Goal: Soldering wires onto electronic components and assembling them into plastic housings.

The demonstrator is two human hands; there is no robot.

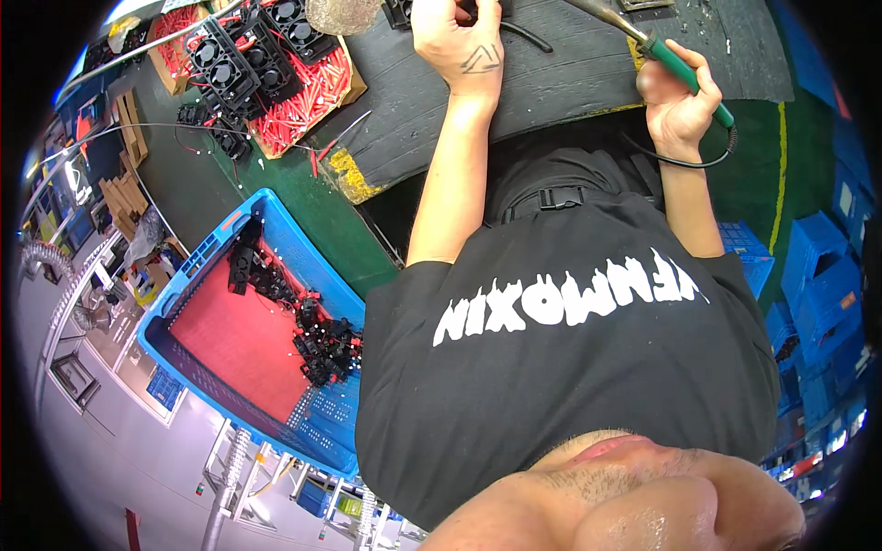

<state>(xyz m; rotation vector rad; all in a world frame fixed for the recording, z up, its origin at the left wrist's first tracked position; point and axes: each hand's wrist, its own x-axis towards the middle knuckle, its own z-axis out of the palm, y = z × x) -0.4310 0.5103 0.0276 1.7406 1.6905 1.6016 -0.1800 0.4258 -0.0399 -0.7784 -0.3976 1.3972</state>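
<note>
At the top edge, my left hand [462, 46] is closed, its fingers curled at a black plastic part [397, 13] that is mostly hidden and cut off. A short black tube or cable [526, 37] lies just right of that hand. My right hand [680, 106] grips the green handle of a soldering iron [675, 66]. The iron's metal shaft points up and left, out of the picture, and its black cord [719, 158] loops below the wrist. Both hands are over the dark workbench [588, 78].
On the left, black fans [223, 66] sit on and beside a carton of red tubes [317, 101]. Tweezers [344, 133] lie near the bench corner. Below stands a blue crate [317, 246] with black fan parts. More blue crates [822, 275] are stacked at right.
</note>
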